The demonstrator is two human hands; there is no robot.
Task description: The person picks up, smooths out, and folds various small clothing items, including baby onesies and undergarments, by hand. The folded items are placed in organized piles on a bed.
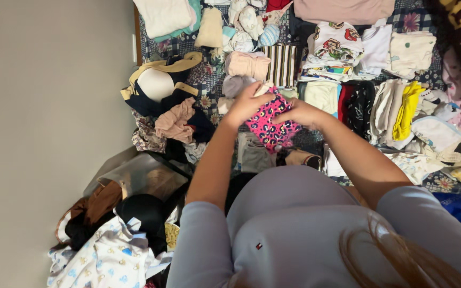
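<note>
**Both hands grip a pink spotted garment over a bed of sorted clothes**

The left hand point(246, 102) and the right hand point(301, 113) are both clenched on a small pink garment with dark leopard-like spots point(270, 121), holding it up between them in front of the person's chest. The left hand grasps its upper left edge, the right hand its right side; the cloth hangs bunched below the fingers.

Beneath it lies a bed with a dark patterned cover point(205, 74), crowded with clothes. Just beyond the left hand sit a rolled pale pink piece point(247, 65) and a striped folded piece point(282, 64). To the right, well apart from the hands, a stack of white printed shirts point(333, 49) and a bright yellow garment point(405, 109) lie among folded whites. To the left, a loose heap holds a beige crumpled cloth point(174, 121) and a dark bra with cream trim point(158, 82). A white patterned cloth point(105, 261) lies near the person's left elbow.
</note>
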